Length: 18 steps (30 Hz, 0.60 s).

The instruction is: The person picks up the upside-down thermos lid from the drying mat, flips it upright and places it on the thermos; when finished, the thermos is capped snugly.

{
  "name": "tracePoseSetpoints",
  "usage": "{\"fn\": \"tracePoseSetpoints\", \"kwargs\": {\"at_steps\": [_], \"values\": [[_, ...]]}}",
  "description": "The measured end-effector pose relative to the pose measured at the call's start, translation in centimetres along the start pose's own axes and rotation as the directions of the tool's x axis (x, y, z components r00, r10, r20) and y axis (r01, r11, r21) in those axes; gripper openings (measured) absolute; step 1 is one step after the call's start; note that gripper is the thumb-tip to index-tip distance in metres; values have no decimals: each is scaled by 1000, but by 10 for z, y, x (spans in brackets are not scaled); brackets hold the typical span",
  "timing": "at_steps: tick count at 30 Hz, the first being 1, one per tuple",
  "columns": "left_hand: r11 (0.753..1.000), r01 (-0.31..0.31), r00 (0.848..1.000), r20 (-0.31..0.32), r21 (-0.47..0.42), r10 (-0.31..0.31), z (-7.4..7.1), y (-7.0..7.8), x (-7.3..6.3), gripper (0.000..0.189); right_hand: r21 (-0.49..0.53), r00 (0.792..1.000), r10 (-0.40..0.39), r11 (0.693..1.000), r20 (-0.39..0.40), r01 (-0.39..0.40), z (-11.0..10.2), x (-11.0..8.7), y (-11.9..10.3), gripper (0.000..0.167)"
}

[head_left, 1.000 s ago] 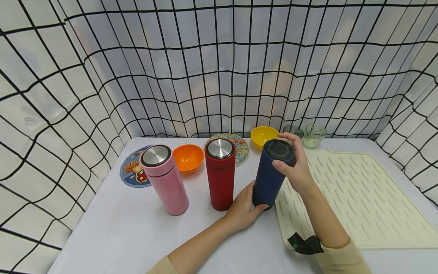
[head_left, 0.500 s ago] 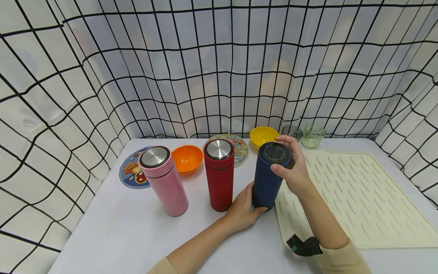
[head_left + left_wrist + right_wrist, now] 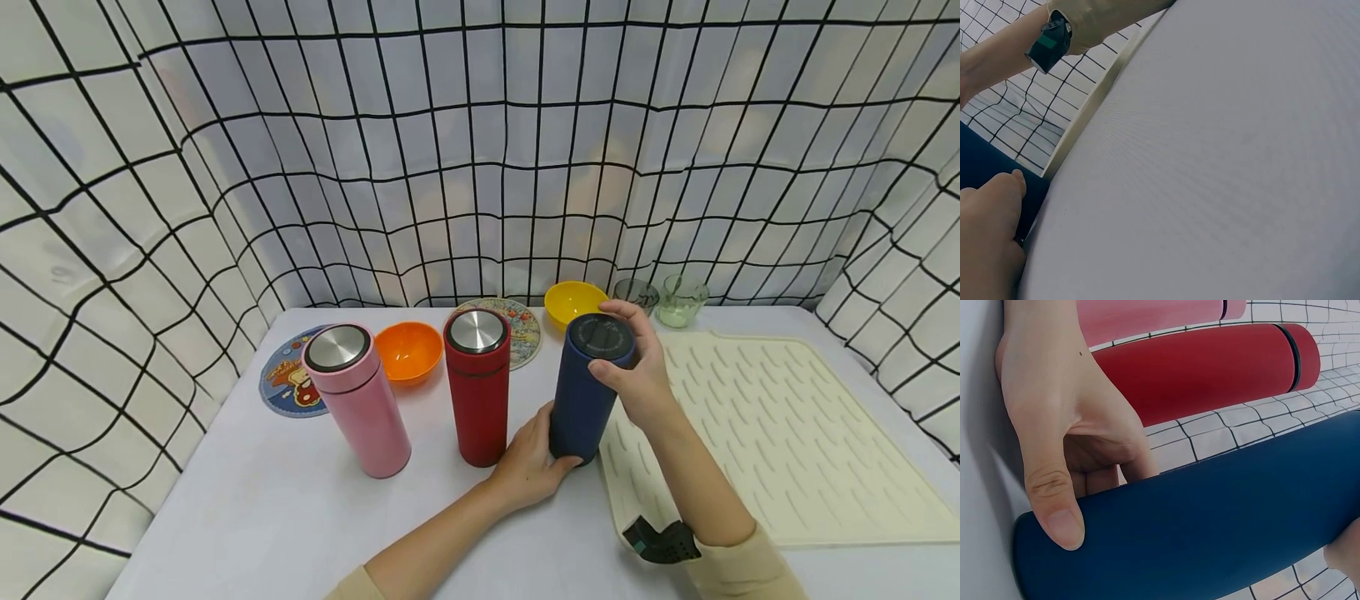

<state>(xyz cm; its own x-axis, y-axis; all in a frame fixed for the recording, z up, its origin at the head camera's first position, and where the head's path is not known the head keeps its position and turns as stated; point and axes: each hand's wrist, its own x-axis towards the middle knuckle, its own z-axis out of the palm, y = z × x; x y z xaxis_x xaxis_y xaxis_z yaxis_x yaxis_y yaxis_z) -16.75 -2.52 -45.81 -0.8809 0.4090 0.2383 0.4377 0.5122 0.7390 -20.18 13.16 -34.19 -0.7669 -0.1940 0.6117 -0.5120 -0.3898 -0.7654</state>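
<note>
A blue cylindrical thermos bottle (image 3: pixel 584 404) stands on the white table, with a dark round end facing up. My right hand (image 3: pixel 642 375) grips its upper end, thumb on the near side and fingers round the far side. Low on the same bottle, my left hand (image 3: pixel 531 467) holds the base between thumb and fingers. In the right wrist view, the left thumb (image 3: pixel 1060 515) lies against the blue wall. A red thermos (image 3: pixel 480 400) and a pink thermos (image 3: pixel 367 417), both with steel-topped lids, stand upright to the left.
Behind are an orange bowl (image 3: pixel 409 354), a yellow bowl (image 3: pixel 573 304), two glass cups (image 3: pixel 681 302) and two round patterned mats (image 3: pixel 292 379). A cream ridged mat (image 3: pixel 772 433) lies at the right. Black netting (image 3: pixel 480 150) over white cloth encloses the table.
The blue thermos's top has shifted slightly left and toward me, with my right hand following, so it leans less. My left hand stays at the base.
</note>
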Motion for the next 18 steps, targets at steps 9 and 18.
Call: {"fn": "tracePoseSetpoints", "kwargs": {"at_steps": [9,18], "values": [[999,-1,1000,-28,33,2,3,-5,1,73,-2,999,35,999,-18,-35,-4,1,8,63],[987,20,996,84,159,-34,-6,-4,-12,68,-1,996,56,998,63,-56,-27,-10,12,73]]}}
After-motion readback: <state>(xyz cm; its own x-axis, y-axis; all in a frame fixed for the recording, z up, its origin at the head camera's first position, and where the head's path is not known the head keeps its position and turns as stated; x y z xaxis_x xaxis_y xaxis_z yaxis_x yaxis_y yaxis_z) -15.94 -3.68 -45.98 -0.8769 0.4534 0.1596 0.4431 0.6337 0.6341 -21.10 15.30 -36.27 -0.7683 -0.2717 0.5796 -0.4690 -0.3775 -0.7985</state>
